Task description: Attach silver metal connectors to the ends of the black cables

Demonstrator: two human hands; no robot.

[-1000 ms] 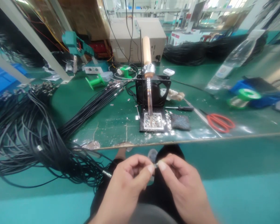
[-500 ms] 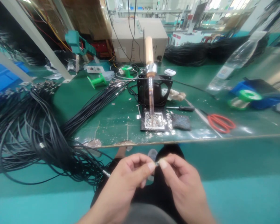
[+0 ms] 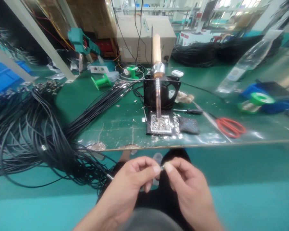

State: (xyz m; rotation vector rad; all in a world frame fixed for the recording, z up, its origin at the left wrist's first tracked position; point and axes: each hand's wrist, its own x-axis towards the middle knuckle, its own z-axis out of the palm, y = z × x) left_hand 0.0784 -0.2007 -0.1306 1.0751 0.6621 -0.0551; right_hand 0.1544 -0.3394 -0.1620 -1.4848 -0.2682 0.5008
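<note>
Both hands meet over my lap, below the table's front edge. My left hand (image 3: 137,179) pinches a tiny metallic piece (image 3: 162,167) between thumb and forefinger. From the other side my right hand (image 3: 185,179) closes its thumb and forefinger on the same piece, whose details are too small to make out. A black cable with a metal end (image 3: 110,176) passes beside my left wrist. Above the hands, on the table, a wooden-handled soldering iron (image 3: 157,51) points down at a small framed tray (image 3: 151,131) of metal bits.
Black cables (image 3: 60,144) hang over the table's left edge. A black fan (image 3: 162,93) stands behind the iron. Red-handled scissors (image 3: 231,127), a dark sponge (image 3: 189,125), a screwdriver (image 3: 193,111), a plastic bottle (image 3: 247,61) and green spools (image 3: 101,81) lie on the green table (image 3: 110,128).
The view has shifted slightly, so the table items sit a little further right. Both hands keep nearly the same pose around the tiny piece.
</note>
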